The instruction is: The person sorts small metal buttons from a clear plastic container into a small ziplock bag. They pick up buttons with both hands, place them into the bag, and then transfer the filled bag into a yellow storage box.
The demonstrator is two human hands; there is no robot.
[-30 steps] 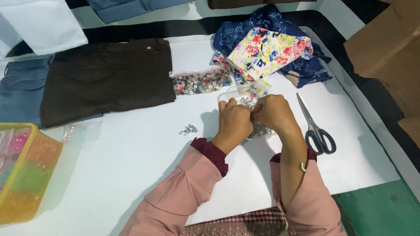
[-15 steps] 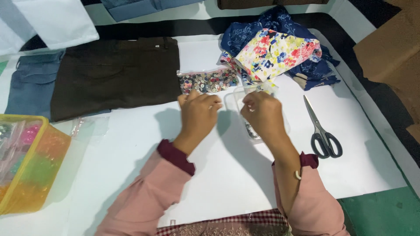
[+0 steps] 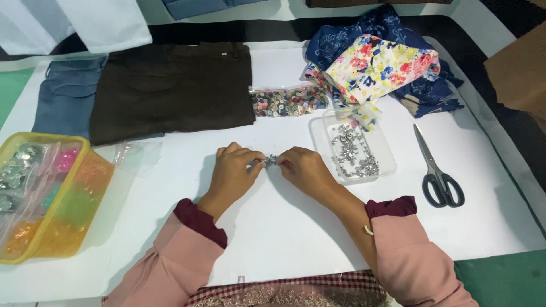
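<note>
Two hands pinch one small silver metal fastener [image 3: 271, 161] above the white table [image 3: 284, 227]: left hand [image 3: 232, 170] and right hand [image 3: 304, 169] both clamped on it. Clear tray [image 3: 387, 153] beside them holds many more; the rest look untouched.

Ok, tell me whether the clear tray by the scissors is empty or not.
Not empty. The clear plastic tray lies open-topped, with small silver metal pieces scattered across its floor, beside the scissors.

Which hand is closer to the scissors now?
The right hand. It is nearer to the scissors, with the clear tray between them. The left hand is farther away, beyond the right one.
</note>
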